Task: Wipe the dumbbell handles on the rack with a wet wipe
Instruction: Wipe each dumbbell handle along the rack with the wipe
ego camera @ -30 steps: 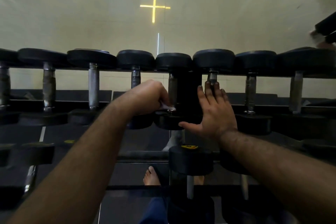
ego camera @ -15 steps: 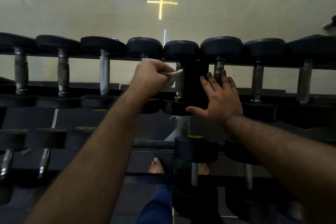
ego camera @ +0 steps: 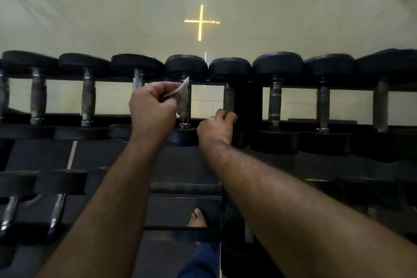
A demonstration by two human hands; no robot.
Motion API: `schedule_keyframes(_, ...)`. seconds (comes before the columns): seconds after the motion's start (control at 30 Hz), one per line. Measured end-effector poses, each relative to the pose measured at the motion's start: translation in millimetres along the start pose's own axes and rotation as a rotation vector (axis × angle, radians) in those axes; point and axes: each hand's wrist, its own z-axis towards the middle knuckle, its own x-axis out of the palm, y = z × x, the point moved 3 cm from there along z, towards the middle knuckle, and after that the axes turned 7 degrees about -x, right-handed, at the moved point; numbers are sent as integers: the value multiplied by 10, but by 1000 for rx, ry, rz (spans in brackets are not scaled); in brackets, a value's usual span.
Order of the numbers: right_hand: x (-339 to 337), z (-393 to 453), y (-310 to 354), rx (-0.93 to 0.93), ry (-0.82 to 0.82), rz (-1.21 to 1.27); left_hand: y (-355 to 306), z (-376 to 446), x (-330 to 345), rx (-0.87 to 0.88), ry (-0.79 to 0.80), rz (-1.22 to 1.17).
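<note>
Top tier of a dumbbell rack (ego camera: 225, 121), viewed from above. A crumpled wet wipe (ego camera: 179, 91) is pinched in the closed left hand (ego camera: 152, 108) and pressed against the steel handle (ego camera: 184, 106) of the 4th dumbbell from the left. The right hand (ego camera: 215, 125) is curled shut at the near end of the neighbouring handle (ego camera: 228, 99); whether that handle is actually gripped cannot be told. The wiping step is judged to be in progress on 1 handle. A stroke along the bar's length is called for next, then a shift to the adjoining handle
</note>
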Motion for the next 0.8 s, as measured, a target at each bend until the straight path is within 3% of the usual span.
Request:
schedule_keyframes(0.17, 161, -129, -231, -27, -246, 249, 66, -59, -63, 3, 27, -21)
schedule_keyframes(0.27, 487, -284, -555, -100, -432, 672, 43, -109, -25, -29, 35, -76)
schedule_keyframes(0.37, 637, -360, -739, -116, -423, 997, -17, -153, 85, -50, 53, -119)
schedule_keyframes(0.5, 463, -332, -803, -251, -327, 774, -12, -93, 287, -36, 58, -69)
schedule_keyframes(0.57, 378, -373, -992, -292, -419, 588, 1, -46, 405, 19, 49, 5)
schedule_keyframes(0.67, 423, -443, -1370, -36, -617, 464, -8, 10, 629, 164, 21, 155)
schedule_keyframes(0.73, 528, -430, -1498, 154, -476, 532, -20, 41, 791, 281, -19, 279)
schedule_keyframes(0.8, 599, -367, -1494, 191, -320, 577, -36, 92, 963, 415, -60, 386)
